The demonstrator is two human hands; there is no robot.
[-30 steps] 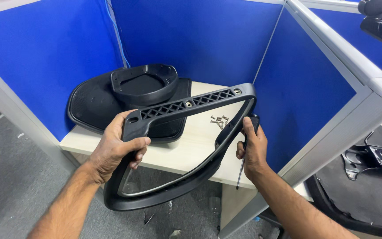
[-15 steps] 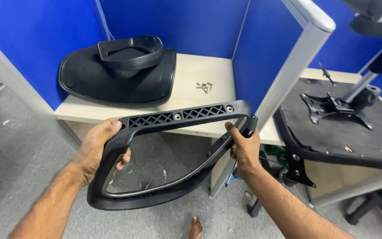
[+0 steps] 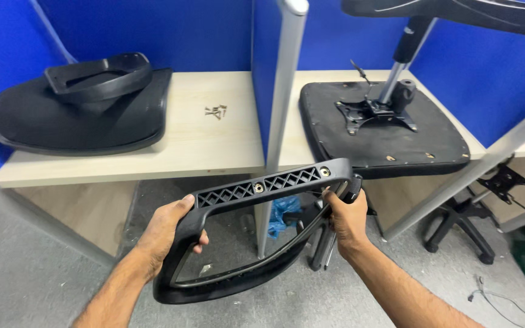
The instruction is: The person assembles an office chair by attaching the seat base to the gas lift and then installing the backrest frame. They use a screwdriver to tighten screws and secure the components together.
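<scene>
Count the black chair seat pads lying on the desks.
2. One black seat pad lies on the left desk under a loose black plastic frame; the other lies underside-up on the right desk. More may sit outside the view.

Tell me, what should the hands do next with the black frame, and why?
Probably carry the frame right, toward the upturned seat on the desk. Both the left hand and right hand grip it in mid-air, and its bolt holes sit empty.

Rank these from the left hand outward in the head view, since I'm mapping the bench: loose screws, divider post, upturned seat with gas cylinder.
1. Divider post, right of the left hand.
2. Loose screws, on the desk above.
3. Upturned seat, far right.
</scene>
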